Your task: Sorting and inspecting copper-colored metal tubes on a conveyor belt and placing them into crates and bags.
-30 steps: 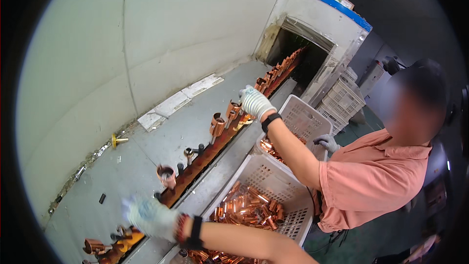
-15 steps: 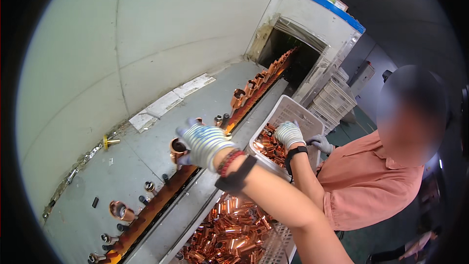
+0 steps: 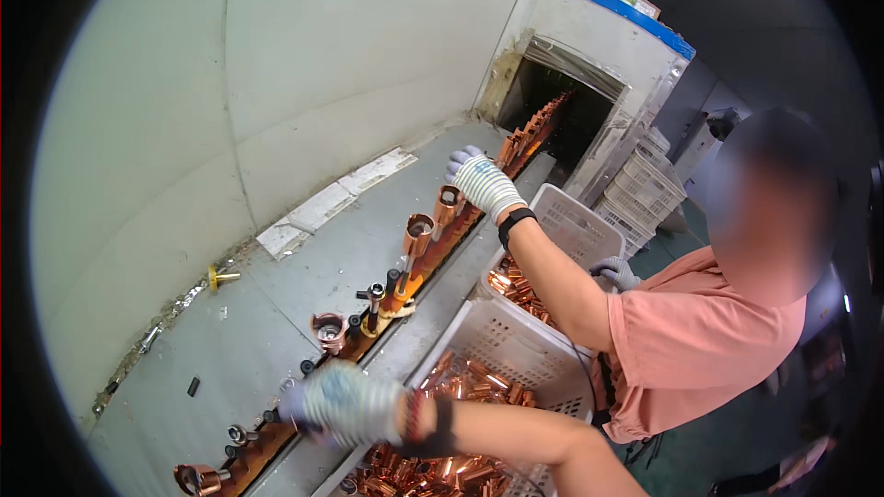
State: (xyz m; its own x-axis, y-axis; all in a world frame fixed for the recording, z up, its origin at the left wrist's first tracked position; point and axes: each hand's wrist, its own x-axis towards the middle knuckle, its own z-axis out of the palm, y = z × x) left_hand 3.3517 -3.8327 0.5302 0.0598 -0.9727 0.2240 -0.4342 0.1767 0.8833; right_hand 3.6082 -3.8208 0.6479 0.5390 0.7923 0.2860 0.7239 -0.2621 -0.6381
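Note:
My right hand, in a white and blue striped glove, reaches over the near part of the conveyor line. It is smeared by motion, and I cannot make out whether its fingers hold anything. My left hand is not in view. Just beyond my right hand, a wide copper fitting sits tilted on the line. Another copper fitting lies at the near end. Farther along, a copper cup-shaped fitting stands upright on its holder, with a bare metal holder nearer to me.
A white crate of copper pieces stands below my forearm, with a second crate behind it. A co-worker in a pink shirt stands at the right, a gloved hand over the line. The line passes through a machine opening.
My right hand has moved down and left, away from the wide copper fitting it was at. Fittings have shifted nearer along the line. The co-worker's hand has gone from the crate to the line.

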